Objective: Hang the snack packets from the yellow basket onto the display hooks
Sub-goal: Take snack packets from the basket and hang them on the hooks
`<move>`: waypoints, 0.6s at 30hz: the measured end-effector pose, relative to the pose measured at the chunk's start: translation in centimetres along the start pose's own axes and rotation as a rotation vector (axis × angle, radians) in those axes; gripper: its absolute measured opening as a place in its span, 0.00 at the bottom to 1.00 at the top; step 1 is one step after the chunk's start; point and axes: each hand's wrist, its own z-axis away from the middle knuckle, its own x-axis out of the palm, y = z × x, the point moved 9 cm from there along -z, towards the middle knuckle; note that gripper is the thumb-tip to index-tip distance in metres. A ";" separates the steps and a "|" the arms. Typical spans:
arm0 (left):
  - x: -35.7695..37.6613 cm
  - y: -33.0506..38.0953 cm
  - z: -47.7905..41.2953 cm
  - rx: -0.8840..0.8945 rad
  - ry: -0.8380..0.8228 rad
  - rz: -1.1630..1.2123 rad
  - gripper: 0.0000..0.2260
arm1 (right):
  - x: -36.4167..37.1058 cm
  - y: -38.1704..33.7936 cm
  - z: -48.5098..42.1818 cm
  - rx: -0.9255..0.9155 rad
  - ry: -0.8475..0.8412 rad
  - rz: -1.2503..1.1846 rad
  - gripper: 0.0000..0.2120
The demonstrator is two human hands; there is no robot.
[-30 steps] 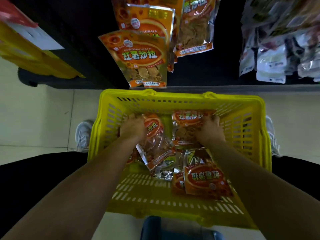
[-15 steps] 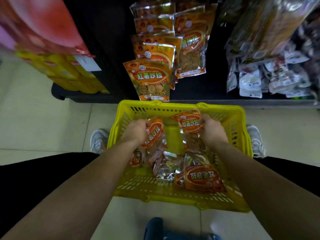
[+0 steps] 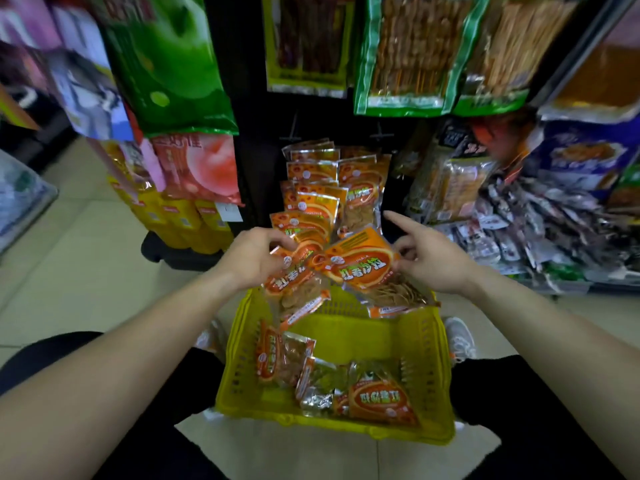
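the left hand (image 3: 254, 254) pinches one orange packet (image 3: 294, 289) by its top edge, so the bag hangs down and the top is free to go on a hook. the right hand (image 3: 431, 261) holds a second orange packet (image 3: 362, 268) by its side, with the pointing finger sticking out straight. both packets are up in the air, above the far rim of the yellow basket (image 3: 445, 375) and just below the hanging packets (image 3: 320, 188) of the same kind on the dark rack (image 3: 258, 157). i think they are held high and close so each can go up with its matches. each packet is shiny orange with a red oval and big letters. a clear part at the bottom shows thin tan chips. more packets (image 3: 379, 400) lie in the basket, so there is more to hang.
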 end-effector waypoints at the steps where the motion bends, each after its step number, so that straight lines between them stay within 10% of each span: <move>1: -1.1 0.8 0.3 0.021 0.018 0.025 0.14 | -1.0 -0.7 0.3 -0.011 0.035 -0.043 0.35; 5: -3.1 3.0 1.4 0.085 0.001 0.149 0.11 | -2.5 -2.1 1.0 -0.037 0.141 -0.312 0.09; 18: -2.0 5.2 -2.5 0.130 0.108 0.247 0.08 | 1.0 -1.4 -5.3 -0.002 0.160 -0.262 0.07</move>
